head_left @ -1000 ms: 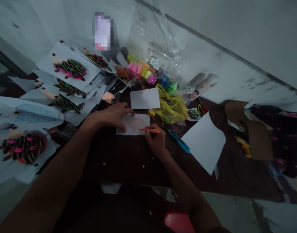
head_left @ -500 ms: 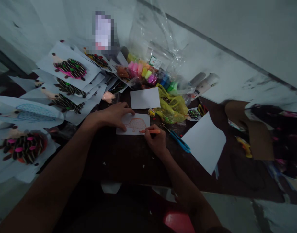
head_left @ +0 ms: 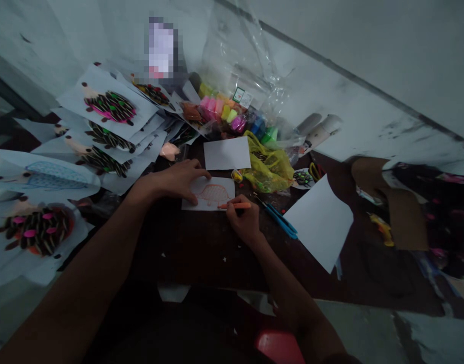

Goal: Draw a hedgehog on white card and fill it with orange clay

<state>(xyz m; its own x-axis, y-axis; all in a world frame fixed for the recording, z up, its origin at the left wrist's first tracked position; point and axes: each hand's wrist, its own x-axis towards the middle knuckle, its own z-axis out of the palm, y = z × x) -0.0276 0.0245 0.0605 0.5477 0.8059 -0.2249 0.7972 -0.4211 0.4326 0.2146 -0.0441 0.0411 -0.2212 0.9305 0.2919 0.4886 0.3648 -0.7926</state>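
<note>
White rectangular paper card (head_left: 188, 201) lying flat, slightly skewed; orange-shaded dome-shaped drawing (head_left: 214, 194) at its middle; slim orange marker (head_left: 237, 206) nearly level, tip just at drawing's lower edge.

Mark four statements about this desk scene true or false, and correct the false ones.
1. The right hand grips an orange pen. True.
2. The left hand grips the orange pen too. False: it rests spread on a paper sheet bearing an orange sketch.
3. A yellow plastic bag lies on the table, right of that sheet. True.
4. The hedgehog pictures lie to the right of the hands. False: they are spread to the left.
</note>
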